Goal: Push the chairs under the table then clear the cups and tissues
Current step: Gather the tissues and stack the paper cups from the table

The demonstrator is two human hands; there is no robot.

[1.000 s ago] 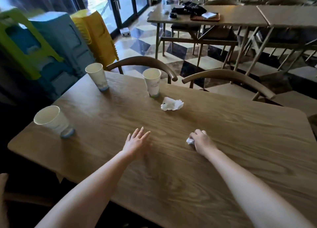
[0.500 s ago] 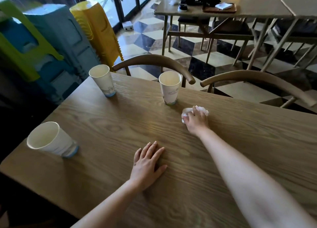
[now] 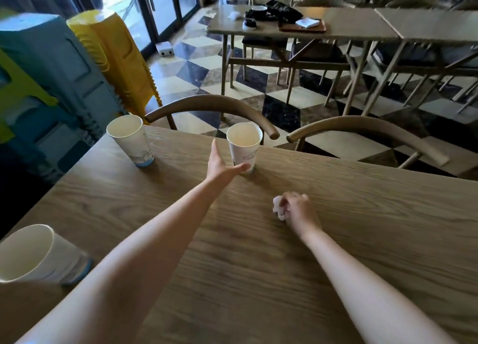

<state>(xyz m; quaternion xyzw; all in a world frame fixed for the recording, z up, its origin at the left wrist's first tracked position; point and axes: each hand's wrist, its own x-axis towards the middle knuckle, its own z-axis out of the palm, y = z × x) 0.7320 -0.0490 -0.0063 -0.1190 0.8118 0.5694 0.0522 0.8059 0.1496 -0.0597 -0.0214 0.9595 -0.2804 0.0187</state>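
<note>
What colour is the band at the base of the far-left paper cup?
Light blue, below a white wall with a faint bluish print; the far-left paper cup shows it best in the head view.

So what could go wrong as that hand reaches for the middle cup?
The left hand is open beside the middle cup, thumb near its base; a clumsy grip could tip the tall, light cup. The reaching forearm passes close to the near cup at the table edge and might knock it off. The right hand could drop its crumpled tissue.
</note>
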